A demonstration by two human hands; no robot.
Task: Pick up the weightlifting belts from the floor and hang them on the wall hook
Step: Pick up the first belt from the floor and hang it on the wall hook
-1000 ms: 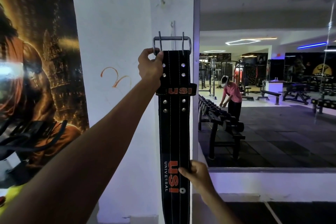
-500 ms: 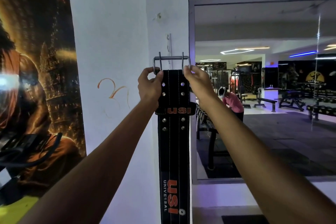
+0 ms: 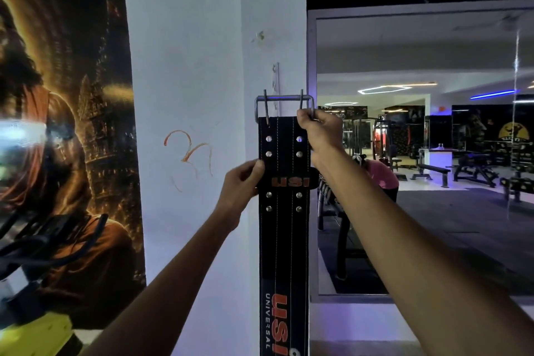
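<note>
My left hand (image 3: 244,180) had slid down to pinch the belt (image 3: 284,228) at its logo loop, right hand (image 3: 320,131) stayed gripping the buckle (image 3: 284,104), belt upright against the pillar (image 3: 202,95) beneath the hook (image 3: 276,81).

Black weightlifting belt (image 3: 284,228) hangs upright at centre frame, orange USI lettering, silver rivets, its steel buckle (image 3: 284,107) topmost, below the wall hook (image 3: 276,81).

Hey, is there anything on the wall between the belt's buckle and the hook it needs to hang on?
Nothing visible. The buckle is held flat against bare white wall just below the hook. The right hand grips the buckle's right corner, and the left hand pinches the belt by its keeper loop, both clear of the hook.
</note>
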